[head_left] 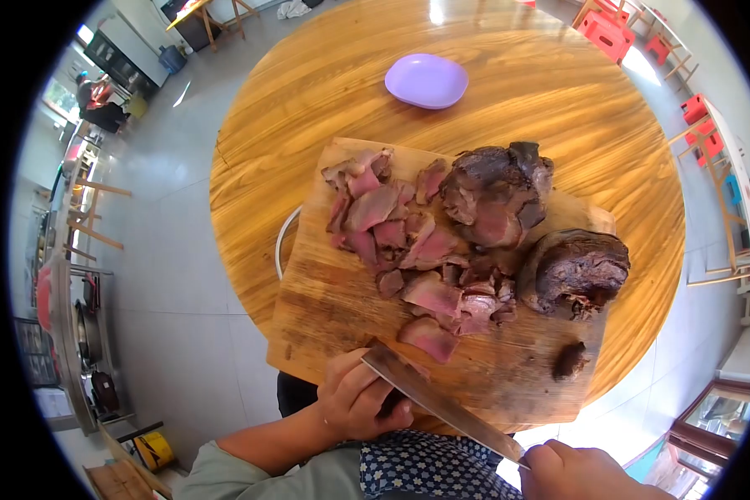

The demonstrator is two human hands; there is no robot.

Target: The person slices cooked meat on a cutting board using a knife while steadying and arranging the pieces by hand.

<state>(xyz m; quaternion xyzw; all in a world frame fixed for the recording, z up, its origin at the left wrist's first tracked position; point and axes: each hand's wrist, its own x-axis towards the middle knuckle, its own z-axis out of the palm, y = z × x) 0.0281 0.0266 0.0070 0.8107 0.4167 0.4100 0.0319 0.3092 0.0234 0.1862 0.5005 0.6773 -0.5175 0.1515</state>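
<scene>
My right hand (577, 472) is closed round the handle of a long knife (446, 406) at the lower right. The blade slants up to the left, its tip beside my left hand (360, 398). My left fingers are curled at the near edge of the wooden cutting board (308, 333), round a dark piece of meat (391, 403) that is mostly hidden. Pink-brown meat slices (373, 208) lie heaped on the board's left and middle. Two large dark chunks, one upper meat chunk (498, 192) and one right meat chunk (577, 271), sit beyond them. A small dark scrap (569, 361) lies at the right.
The board rests on a round wooden table (267, 125), with a purple plate (426, 81) near its far side. Red stools (606, 35) and a white-topped table (737, 187) stand to the right. Kitchen shelving (79, 333) runs along the left, where another person (100, 104) is far back.
</scene>
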